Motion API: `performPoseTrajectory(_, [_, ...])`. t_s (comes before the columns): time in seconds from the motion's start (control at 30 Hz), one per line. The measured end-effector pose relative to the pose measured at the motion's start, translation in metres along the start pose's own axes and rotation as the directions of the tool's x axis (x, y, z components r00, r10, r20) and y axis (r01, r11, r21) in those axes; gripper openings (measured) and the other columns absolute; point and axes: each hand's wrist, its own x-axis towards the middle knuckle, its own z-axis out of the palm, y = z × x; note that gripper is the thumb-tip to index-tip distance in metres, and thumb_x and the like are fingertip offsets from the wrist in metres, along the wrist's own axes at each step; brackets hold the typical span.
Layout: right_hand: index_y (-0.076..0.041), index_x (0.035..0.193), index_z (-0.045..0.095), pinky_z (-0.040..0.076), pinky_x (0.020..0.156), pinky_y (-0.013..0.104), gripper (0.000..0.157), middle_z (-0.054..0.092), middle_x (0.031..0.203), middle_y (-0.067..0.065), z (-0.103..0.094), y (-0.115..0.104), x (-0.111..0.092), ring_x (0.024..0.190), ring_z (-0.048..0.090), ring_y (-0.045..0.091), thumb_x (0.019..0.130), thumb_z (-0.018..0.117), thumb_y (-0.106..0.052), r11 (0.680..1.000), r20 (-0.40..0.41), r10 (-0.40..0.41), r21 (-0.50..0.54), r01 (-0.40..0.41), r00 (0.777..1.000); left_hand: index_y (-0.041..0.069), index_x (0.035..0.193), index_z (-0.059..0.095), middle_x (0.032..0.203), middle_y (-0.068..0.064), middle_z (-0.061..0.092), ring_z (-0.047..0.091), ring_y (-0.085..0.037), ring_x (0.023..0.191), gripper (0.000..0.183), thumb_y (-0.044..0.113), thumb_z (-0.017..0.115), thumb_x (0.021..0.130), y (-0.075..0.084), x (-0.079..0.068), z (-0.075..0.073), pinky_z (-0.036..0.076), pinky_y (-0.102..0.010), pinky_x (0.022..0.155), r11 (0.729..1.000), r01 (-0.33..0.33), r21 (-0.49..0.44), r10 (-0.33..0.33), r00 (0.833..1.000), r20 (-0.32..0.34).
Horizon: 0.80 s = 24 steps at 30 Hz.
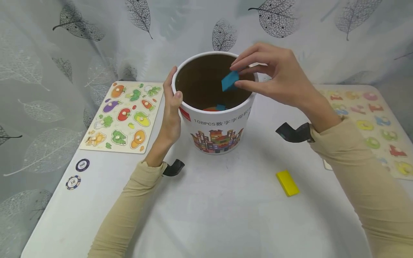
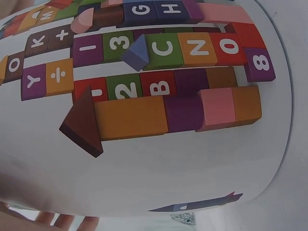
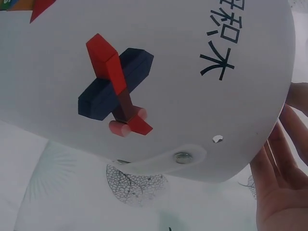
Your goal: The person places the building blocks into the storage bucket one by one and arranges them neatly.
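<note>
A large white bucket (image 1: 216,123) printed with colourful block pictures stands upright at the back of the table. My left hand (image 1: 172,111) holds its left side, the thumb by the rim and the fingers along the outer wall. Over the right part of the opening, my right hand (image 1: 271,73) pinches a blue block (image 1: 230,81) between thumb and fingers. Inside, low down, a red piece (image 1: 211,109) and a small blue piece (image 1: 221,107) show; the rest of the interior is dark. A yellow rectangular block (image 1: 287,183) lies on the table to the bucket's right front.
On the left lies a vegetable puzzle board (image 1: 151,138), with a dark poker chip (image 1: 82,165) and a patterned poker chip (image 1: 73,182) in front of it. A number puzzle board (image 1: 361,98) lies at the right, partly behind the right sleeve. A leaf-patterned curtain (image 1: 190,21) hangs behind.
</note>
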Motion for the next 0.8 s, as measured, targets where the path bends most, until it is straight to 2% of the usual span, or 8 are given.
performPoseTrajectory(0.17, [0.005, 0.105, 0.071, 0.052, 0.093, 0.022, 0.035, 0.066, 0.106, 0.002, -0.002, -0.001, -0.011, 0.098, 0.065, 0.011, 0.072, 0.076, 0.013, 1.000, 0.009, 0.023, 0.011, -0.023, 1.000, 0.019, 0.155, 0.017, 0.154, -0.001, 0.031, 0.035, -0.019, 0.137, 0.088, 0.065, 0.040, 0.085, 0.000, 0.000, 0.000, 0.029, -0.049, 0.114, 1.000, 0.005, -0.012, -0.005, 1.000, 0.003])
performPoseTrajectory(0.33, [0.002, 0.105, 0.072, 0.049, 0.095, 0.019, 0.043, 0.068, 0.107, 0.002, -0.016, -0.010, -0.040, 0.102, 0.062, 0.010, 0.065, 0.078, 0.018, 0.997, 0.012, -0.023, -0.076, 0.024, 1.000, 0.019, 0.155, 0.017, 0.154, -0.002, 0.031, 0.035, -0.020, 0.136, 0.087, 0.065, 0.040, 0.084, 0.002, 0.000, 0.000, 0.030, -0.050, 0.114, 1.000, 0.003, -0.004, -0.003, 1.000, 0.004])
performPoseTrajectory(0.43, [0.000, 0.103, 0.074, 0.048, 0.093, 0.014, 0.030, 0.069, 0.107, -0.001, -0.028, -0.016, -0.065, 0.103, 0.061, 0.006, 0.073, 0.081, 0.001, 0.988, 0.004, -0.060, -0.143, 0.060, 0.998, 0.019, 0.155, 0.018, 0.153, -0.001, 0.032, 0.036, -0.019, 0.136, 0.085, 0.063, 0.039, 0.085, 0.002, 0.001, 0.001, 0.031, -0.049, 0.113, 1.000, 0.003, -0.004, -0.003, 1.000, 0.007])
performPoseTrajectory(0.5, [0.001, 0.101, 0.074, 0.047, 0.089, 0.013, 0.028, 0.070, 0.104, 0.000, -0.034, -0.017, -0.082, 0.101, 0.062, 0.005, 0.078, 0.081, -0.012, 0.985, 0.013, -0.096, -0.141, 0.096, 0.995, 0.020, 0.155, 0.018, 0.154, -0.001, 0.031, 0.035, -0.019, 0.136, 0.084, 0.062, 0.039, 0.085, 0.001, 0.002, 0.002, 0.030, -0.048, 0.114, 1.000, 0.004, -0.002, -0.004, 1.000, 0.006])
performPoseTrajectory(0.57, [0.000, 0.101, 0.074, 0.045, 0.086, 0.013, 0.031, 0.070, 0.103, 0.000, -0.037, -0.015, -0.100, 0.100, 0.062, 0.005, 0.079, 0.081, -0.022, 0.987, 0.053, -0.104, -0.117, 0.109, 0.993, 0.021, 0.155, 0.019, 0.153, 0.000, 0.032, 0.036, -0.019, 0.136, 0.083, 0.061, 0.039, 0.085, 0.001, 0.002, 0.001, 0.030, -0.049, 0.114, 1.000, 0.006, -0.002, -0.006, 1.000, -0.001])
performPoseTrajectory(0.6, [-0.001, 0.101, 0.074, 0.045, 0.086, 0.014, 0.030, 0.070, 0.103, 0.003, -0.036, -0.013, -0.109, 0.100, 0.063, 0.007, 0.077, 0.082, -0.016, 0.990, 0.079, -0.103, -0.089, 0.110, 0.992, 0.022, 0.155, 0.019, 0.153, 0.001, 0.032, 0.036, -0.018, 0.136, 0.083, 0.061, 0.039, 0.085, 0.000, 0.001, 0.001, 0.030, -0.049, 0.114, 1.000, 0.009, -0.001, -0.009, 1.000, -0.005])
performPoseTrajectory(0.7, [-0.008, 0.108, 0.073, 0.045, 0.087, 0.013, 0.042, 0.069, 0.105, 0.000, -0.032, -0.005, -0.137, 0.101, 0.062, 0.007, 0.068, 0.085, -0.003, 0.998, 0.193, -0.020, -0.061, 0.032, 0.981, 0.023, 0.155, 0.019, 0.154, 0.001, 0.032, 0.035, -0.018, 0.137, 0.082, 0.061, 0.040, 0.085, 0.000, 0.000, 0.000, 0.030, -0.050, 0.113, 1.000, 0.011, 0.008, -0.010, 1.000, -0.011])
performPoseTrajectory(0.8, [-0.015, 0.114, 0.070, 0.045, 0.089, 0.012, 0.056, 0.067, 0.108, -0.005, -0.023, 0.007, -0.163, 0.101, 0.060, 0.006, 0.064, 0.085, 0.004, 0.996, 0.303, 0.089, -0.043, -0.080, 0.949, 0.023, 0.155, 0.019, 0.154, 0.002, 0.031, 0.035, -0.018, 0.137, 0.081, 0.060, 0.040, 0.085, 0.000, -0.001, 0.001, 0.030, -0.050, 0.113, 1.000, 0.010, 0.009, -0.010, 1.000, -0.009])
